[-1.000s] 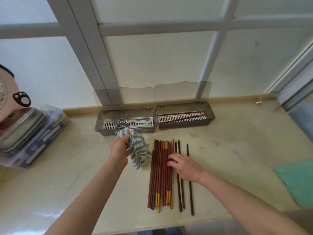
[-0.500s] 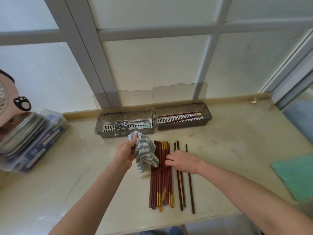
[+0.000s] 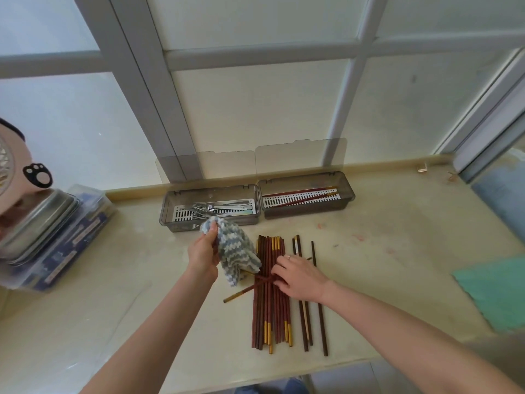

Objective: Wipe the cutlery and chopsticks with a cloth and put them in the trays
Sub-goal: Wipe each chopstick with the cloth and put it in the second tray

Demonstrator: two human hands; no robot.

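My left hand (image 3: 203, 253) grips a blue-and-white zigzag cloth (image 3: 234, 251) that hangs over the left side of the chopstick pile. Several dark red and brown chopsticks (image 3: 270, 314) lie side by side on the counter. My right hand (image 3: 298, 275) lies on the pile, its fingers pinching a chopstick (image 3: 241, 292) that is turned crosswise over the others. At the back, the left tray (image 3: 167, 214) holds metal forks (image 3: 216, 209). The right tray (image 3: 348, 191) holds a few chopsticks on its white grid.
A stack of metal tins on a plastic-wrapped box (image 3: 54, 237) stands at the left. A green cloth (image 3: 494, 291) lies at the right edge. Both tray lids (image 3: 301, 157) stand upright against the window. The counter's front edge runs just below the chopsticks.
My left hand has brought the cloth rightwards and down from the fork tray to the pile. My right hand has pulled one chopstick askew across the others.
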